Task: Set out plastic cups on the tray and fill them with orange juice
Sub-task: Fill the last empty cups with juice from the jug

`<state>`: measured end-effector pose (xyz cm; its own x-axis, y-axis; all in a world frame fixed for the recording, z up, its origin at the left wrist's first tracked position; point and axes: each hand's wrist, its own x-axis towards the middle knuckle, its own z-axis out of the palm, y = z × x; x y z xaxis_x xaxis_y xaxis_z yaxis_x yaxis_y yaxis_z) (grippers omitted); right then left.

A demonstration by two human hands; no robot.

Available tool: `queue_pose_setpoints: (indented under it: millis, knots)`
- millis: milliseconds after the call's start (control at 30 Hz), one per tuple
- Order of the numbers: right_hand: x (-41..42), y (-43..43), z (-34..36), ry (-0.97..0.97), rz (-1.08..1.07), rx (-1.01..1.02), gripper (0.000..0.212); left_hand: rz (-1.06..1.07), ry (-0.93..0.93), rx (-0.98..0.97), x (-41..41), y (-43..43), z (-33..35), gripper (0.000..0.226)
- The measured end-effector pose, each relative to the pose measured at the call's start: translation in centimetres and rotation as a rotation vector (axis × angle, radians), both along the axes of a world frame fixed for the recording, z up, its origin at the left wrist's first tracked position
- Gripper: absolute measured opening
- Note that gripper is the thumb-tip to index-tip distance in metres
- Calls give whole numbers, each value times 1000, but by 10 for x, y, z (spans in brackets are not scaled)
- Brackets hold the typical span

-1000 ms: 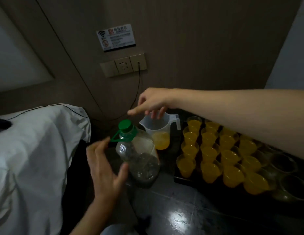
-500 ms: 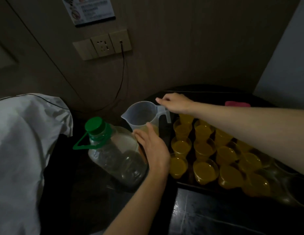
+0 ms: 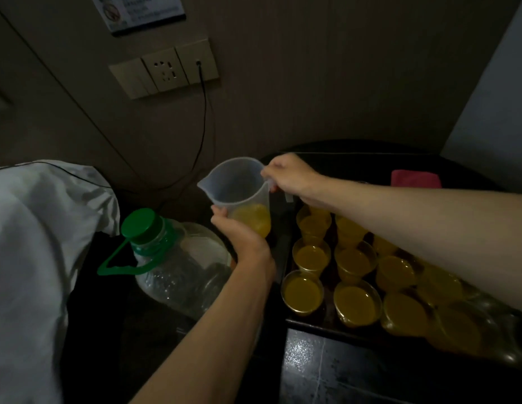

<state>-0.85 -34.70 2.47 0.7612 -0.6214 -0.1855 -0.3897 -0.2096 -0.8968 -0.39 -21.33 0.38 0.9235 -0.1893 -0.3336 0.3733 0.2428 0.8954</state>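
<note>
Left hand (image 3: 239, 231) now off the bottle (image 3: 178, 263), cupping the jug (image 3: 236, 193) base, right hand (image 3: 289, 176) gripping its handle, jug lifted beside the bottle

A translucent plastic jug (image 3: 239, 193) is seen at the centre of the frame, held off the surface and roughly upright, its spout turned to the left. A shallow pool of orange juice (image 3: 252, 218) is held in its bottom. Clear plastic cups (image 3: 302, 291) are ranged in close rows on a dark tray (image 3: 312, 323) at the lower right; those that can be made out are filled nearly to the brim with juice. The cups furthest right are too dim to be judged.
</note>
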Motion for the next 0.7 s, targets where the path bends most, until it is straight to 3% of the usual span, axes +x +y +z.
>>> queue_pose_setpoints:
  millis: [300, 367, 467, 700]
  knots:
    - [-72, -19, 92, -249, -206, -67, 15, -239, -331, -50, -38, 2, 68, 39]
    - [-97, -23, 112, -259, -251, -76, 15, -260, -314, -70, -50, -1, 82, 35]
    - [-136, -32, 132, -270, -333, -90, 17, -368, -278, -101, -78, -9, 96, 7]
    - [-248, -62, 138, -244, -568, -112, 23, -609, -187, -230, -156, -56, 92, 14]
